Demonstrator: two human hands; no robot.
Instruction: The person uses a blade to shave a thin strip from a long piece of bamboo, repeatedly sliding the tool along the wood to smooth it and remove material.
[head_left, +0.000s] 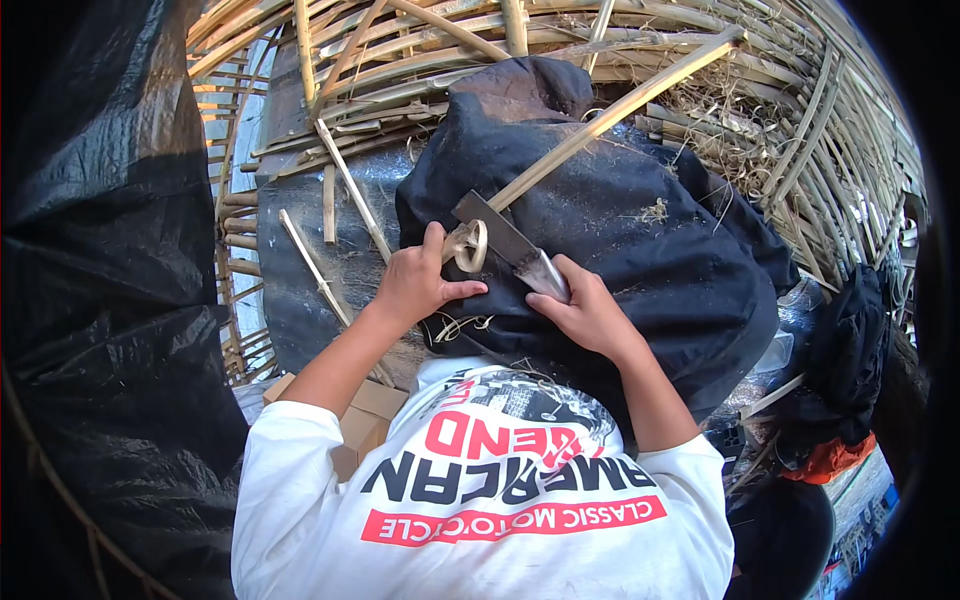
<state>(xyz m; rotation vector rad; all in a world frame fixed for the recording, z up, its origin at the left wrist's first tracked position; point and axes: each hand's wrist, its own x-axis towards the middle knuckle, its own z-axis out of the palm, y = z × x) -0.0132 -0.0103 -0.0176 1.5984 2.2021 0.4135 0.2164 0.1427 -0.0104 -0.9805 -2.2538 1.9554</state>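
Observation:
A long pale bamboo strip slants from the far right down to the middle, over dark cloth spread across my lap. My left hand is around its near end, index finger raised along it and thumb stuck out; its lower fingers are hidden. In my right hand I grip a broad-bladed knife by its light handle. The blade crosses the strip just beyond my left hand. A curled shaving stands between the blade and my left fingers.
Stacked bamboo slats and a heap of shavings lie beyond the cloth. Loose thin sticks rest to the left. A cardboard box sits by my left elbow. Black sheeting hangs at far left; orange fabric is at right.

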